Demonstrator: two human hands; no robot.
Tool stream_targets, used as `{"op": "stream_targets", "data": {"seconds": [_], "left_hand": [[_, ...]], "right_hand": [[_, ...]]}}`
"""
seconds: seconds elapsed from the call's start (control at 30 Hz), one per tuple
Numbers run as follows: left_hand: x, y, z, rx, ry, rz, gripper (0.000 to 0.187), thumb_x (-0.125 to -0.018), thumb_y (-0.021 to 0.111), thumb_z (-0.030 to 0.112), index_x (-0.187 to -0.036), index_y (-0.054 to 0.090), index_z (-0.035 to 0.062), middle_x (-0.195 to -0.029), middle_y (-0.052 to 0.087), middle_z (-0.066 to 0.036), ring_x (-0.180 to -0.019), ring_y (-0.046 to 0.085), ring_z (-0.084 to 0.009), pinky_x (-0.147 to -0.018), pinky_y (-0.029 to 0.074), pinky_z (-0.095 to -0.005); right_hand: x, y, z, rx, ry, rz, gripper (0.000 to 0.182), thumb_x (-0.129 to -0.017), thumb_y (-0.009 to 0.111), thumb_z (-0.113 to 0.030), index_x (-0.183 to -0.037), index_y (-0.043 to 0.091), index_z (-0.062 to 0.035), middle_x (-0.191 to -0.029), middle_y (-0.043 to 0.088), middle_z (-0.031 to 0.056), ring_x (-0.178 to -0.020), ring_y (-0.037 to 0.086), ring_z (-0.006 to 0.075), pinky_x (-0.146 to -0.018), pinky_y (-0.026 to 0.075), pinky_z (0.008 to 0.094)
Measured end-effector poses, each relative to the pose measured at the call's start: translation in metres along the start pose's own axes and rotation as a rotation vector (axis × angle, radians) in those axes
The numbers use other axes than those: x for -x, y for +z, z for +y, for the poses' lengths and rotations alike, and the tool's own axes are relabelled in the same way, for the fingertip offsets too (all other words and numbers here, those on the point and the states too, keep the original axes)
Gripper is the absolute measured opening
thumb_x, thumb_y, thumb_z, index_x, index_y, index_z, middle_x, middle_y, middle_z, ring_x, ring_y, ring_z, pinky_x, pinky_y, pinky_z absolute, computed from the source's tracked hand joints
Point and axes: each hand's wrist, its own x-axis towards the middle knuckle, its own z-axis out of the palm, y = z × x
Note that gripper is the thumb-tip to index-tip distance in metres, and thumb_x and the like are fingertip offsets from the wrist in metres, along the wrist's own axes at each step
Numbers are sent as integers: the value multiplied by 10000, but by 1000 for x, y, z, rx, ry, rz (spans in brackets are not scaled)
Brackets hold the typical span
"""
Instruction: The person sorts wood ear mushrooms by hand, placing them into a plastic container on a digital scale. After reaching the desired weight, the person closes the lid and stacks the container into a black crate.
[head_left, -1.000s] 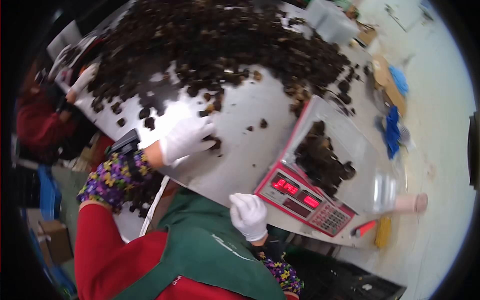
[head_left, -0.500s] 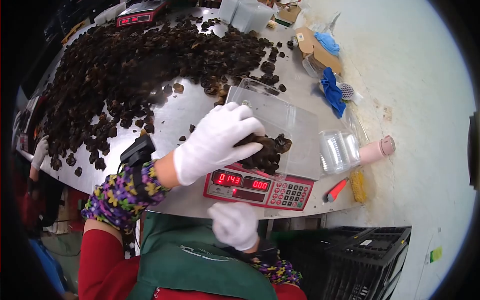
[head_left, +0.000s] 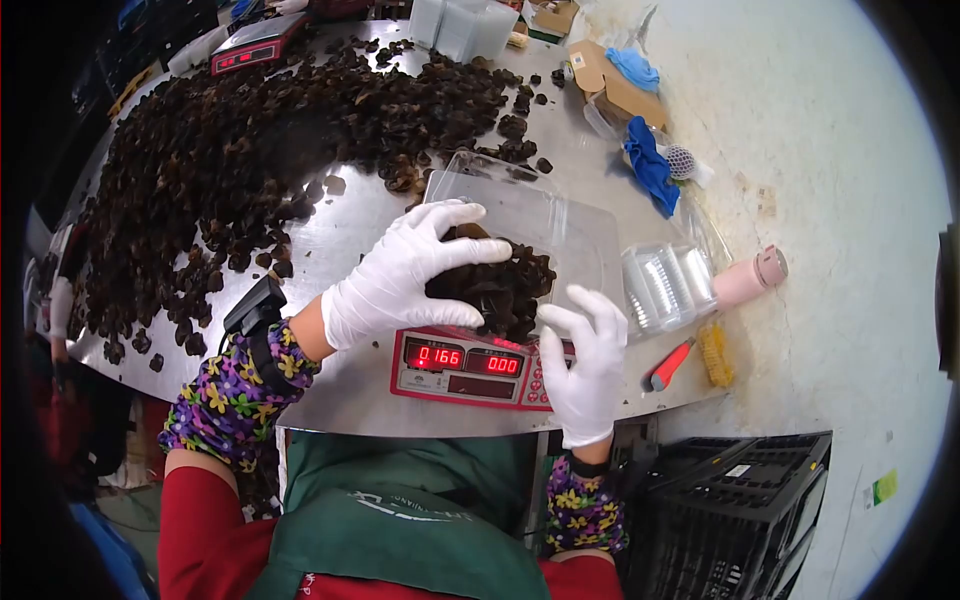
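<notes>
Red digital scale (head_left: 455,385) stands at the table's near edge, its display showing 0.166 and 0.00. A clear plastic box (head_left: 575,215) rests on its pan, partly hidden by my hands. Inside lies a heap of dark brown, curled pieces (head_left: 520,285) that look like wood ear mushrooms. My left hand (head_left: 415,270), in a white glove, rests against the heap's left side, thumb and fingers spread apart. Off the heap's right side is my right hand (head_left: 585,365), also gloved, over the scale's keypad with fingers apart and nothing in them.
A large spread of the same dark pieces (head_left: 250,150) covers the table's far left. To the right are clear plastic boxes (head_left: 670,285), a pink bottle (head_left: 750,278), a red-handled tool (head_left: 670,366), a yellow brush (head_left: 715,355) and a blue cloth (head_left: 652,168). Black crates (head_left: 735,500) stand below.
My right hand has risen from below the scale to the heap's right side. My left hand's fingers have spread wider around the heap. The display went from 0.143 to 0.166.
</notes>
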Motion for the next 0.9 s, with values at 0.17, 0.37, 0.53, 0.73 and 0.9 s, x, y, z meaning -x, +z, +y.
{"op": "stream_targets", "data": {"seconds": [0.17, 0.37, 0.53, 0.73, 0.9], "left_hand": [[-12, 20, -5, -65, 68, 22, 301, -783, 814, 191, -1063, 721, 133, -1347, 584, -126, -1360, 455, -380, -1122, 390, -479], [-11, 29, -22, 135, -220, 264, 197, -844, 763, 175, -967, 681, 44, -1116, 674, -133, -1080, 603, -338, -959, 483, -411], [-12, 34, -26, 240, -286, 254, 228, -879, 749, 211, -1039, 704, 55, -1011, 688, -107, -997, 628, -313, -911, 494, -392], [-12, 27, -30, 291, -369, 105, 237, -939, 700, 148, -1120, 681, -3, -1077, 670, -129, -1045, 634, -255, -955, 489, -349], [-19, 22, -20, 155, -255, 85, 257, -894, 742, 160, -1112, 693, 32, -1117, 667, -127, -1069, 633, -278, -962, 490, -371]], "right_hand": [[-23, 14, 3, 88, 52, -260, 222, -809, 751, -221, -1024, 724, -178, -1366, 557, 129, -1366, 407, 406, -1125, 301, 624], [-33, 14, 5, 95, 83, -434, 260, -789, 776, -269, -1030, 719, -189, -1449, 491, 142, -1443, 325, 430, -1152, 257, 665], [-42, 18, -6, 213, 26, -512, 176, -778, 778, -245, -916, 706, -163, -1422, 516, 127, -1411, 369, 432, -1139, 273, 665], [-34, 19, 18, -45, 4, -310, 97, -818, 743, -159, -881, 687, -112, -1254, 615, 127, -1324, 456, 423, -1105, 348, 566], [-34, 3, 21, -217, 138, -209, 74, -859, 720, -105, -906, 682, -60, -1239, 627, 127, -1291, 480, 422, -1088, 386, 498]]}}
